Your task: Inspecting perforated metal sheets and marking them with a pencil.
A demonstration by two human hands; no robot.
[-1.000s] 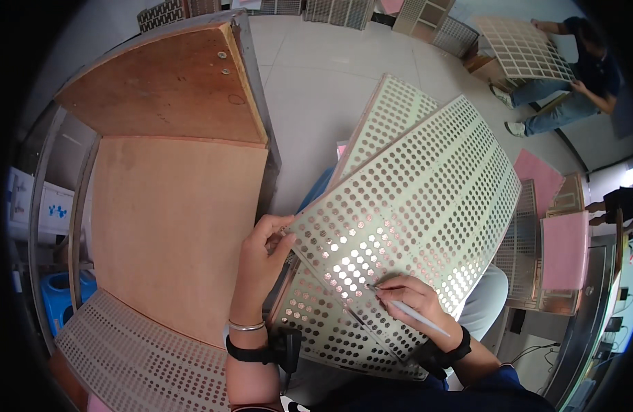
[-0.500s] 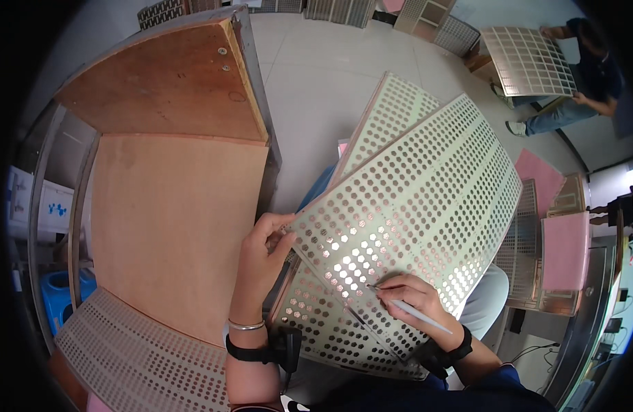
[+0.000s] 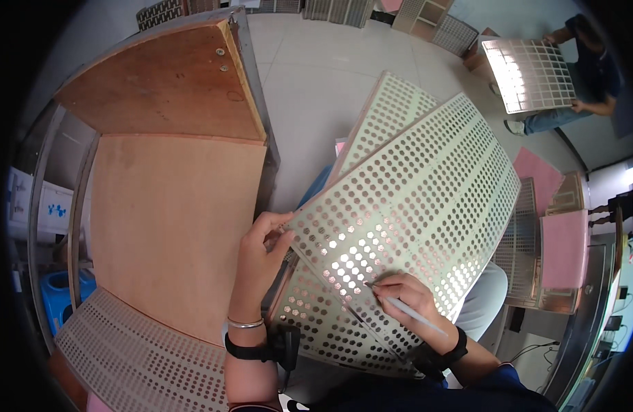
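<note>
Two pale green perforated panels lie stacked and fanned across the person's lap, beside the wooden table [image 3: 172, 226]. The top panel [image 3: 426, 206] is a long rectangle covered in rows of round holes, tilted, its near corner pinched by the left hand [image 3: 258, 257], thumb and fingers closed on the edge. The second panel [image 3: 323, 323] shows beneath it. The right hand [image 3: 409, 299] rests on the top panel, clenched around one thin white tool [image 3: 416, 312], tip touching a hole.

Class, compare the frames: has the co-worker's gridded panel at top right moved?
Yes. The gridded panel has tilted and shifted left and lower against the floor tiles, with the co-worker's hand on its edge.
</note>
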